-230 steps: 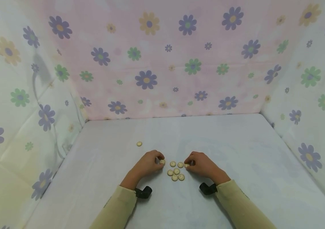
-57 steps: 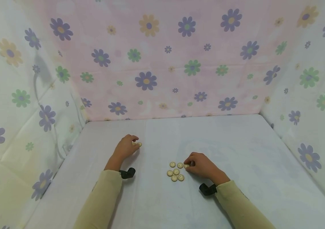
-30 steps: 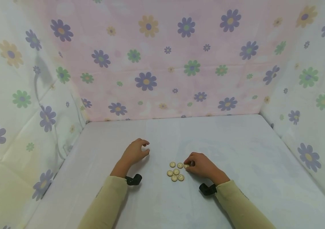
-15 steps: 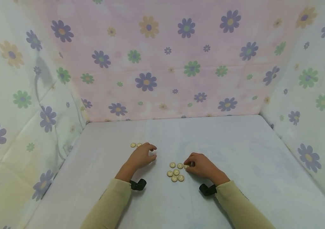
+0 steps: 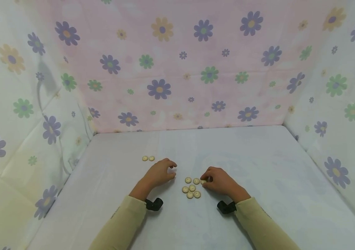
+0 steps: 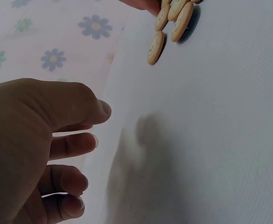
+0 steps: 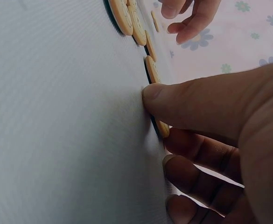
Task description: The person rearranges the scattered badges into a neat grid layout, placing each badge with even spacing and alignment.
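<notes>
Several pale round wooden buttons (image 5: 192, 188) lie in a loose cluster on the table. My right hand (image 5: 222, 180) rests at the cluster's right end, pinching one button (image 7: 163, 129) between thumb and forefinger flat on the table; the thumb hides part of it. Left of the cluster, my left hand (image 5: 158, 173) hovers above the table with thumb and fingers spread apart, holding nothing. In the left wrist view, a gap separates its thumb (image 6: 92, 109) from the nearest buttons (image 6: 156, 48). Behind it, two more buttons (image 5: 148, 158) lie side by side, farther back on the table.
A white cloth (image 5: 246, 149) covers the table. Flower-patterned fabric stands as a back wall (image 5: 183, 69) and as walls on the left (image 5: 24, 139) and right (image 5: 336, 114). A black strap device (image 5: 154, 204) sits on each wrist.
My left hand carried a button from the cluster's left to the single button at the back, let it go beside that one, and came back toward the cluster. The right hand stayed in place.
</notes>
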`<state>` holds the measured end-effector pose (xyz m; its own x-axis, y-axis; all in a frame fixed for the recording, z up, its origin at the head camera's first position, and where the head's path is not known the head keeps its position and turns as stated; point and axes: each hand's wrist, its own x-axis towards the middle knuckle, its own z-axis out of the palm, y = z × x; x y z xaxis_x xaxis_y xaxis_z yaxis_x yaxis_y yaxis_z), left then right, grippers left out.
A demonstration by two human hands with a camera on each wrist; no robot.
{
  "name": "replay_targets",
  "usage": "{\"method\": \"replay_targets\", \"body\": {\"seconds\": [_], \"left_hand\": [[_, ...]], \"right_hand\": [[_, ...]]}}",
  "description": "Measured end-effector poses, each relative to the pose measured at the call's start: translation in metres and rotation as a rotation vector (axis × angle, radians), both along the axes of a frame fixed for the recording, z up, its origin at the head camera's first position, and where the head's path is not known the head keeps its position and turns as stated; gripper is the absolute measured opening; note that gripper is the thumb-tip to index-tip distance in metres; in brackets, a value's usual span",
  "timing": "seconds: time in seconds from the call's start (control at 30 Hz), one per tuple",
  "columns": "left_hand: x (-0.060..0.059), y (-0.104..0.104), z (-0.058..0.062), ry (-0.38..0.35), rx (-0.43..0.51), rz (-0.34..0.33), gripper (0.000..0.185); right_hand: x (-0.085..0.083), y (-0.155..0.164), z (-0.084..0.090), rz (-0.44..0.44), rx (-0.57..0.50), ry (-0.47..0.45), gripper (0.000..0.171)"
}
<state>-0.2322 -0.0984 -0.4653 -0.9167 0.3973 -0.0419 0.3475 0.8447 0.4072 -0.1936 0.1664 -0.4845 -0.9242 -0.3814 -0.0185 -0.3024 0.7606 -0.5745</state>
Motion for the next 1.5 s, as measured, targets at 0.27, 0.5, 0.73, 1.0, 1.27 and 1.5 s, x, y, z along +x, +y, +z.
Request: {"method": "replay_targets", "body": {"seconds": [0.27,0.5,0.73,1.0,1.27,1.5], "left_hand": [[0.002,0.008,-0.001,0.010,-0.005,-0.062,0.029],[0.004,0.015,-0.003,0.001,-0.021,-0.094,0.031],[0.006,0.022,-0.004,-0.014,-0.049,-0.124,0.031],[0.006,0.027,-0.006,-0.028,-0.082,-0.145,0.032],[0.005,0.030,-0.008,-0.058,-0.065,-0.172,0.031],[0.008,0.032,-0.008,-0.057,-0.046,-0.212,0.027]], "right_hand": [[0.000,0.002,0.000,0.007,-0.011,0.010,0.016],[0.000,0.000,0.001,0.002,-0.004,0.011,0.016],[0.000,0.001,0.000,0.006,-0.006,0.020,0.016],[-0.001,0.001,0.002,0.017,-0.005,0.032,0.017],[0.000,0.000,0.004,0.021,-0.015,0.034,0.017],[0.001,0.001,0.002,0.025,-0.020,0.036,0.016]]}}
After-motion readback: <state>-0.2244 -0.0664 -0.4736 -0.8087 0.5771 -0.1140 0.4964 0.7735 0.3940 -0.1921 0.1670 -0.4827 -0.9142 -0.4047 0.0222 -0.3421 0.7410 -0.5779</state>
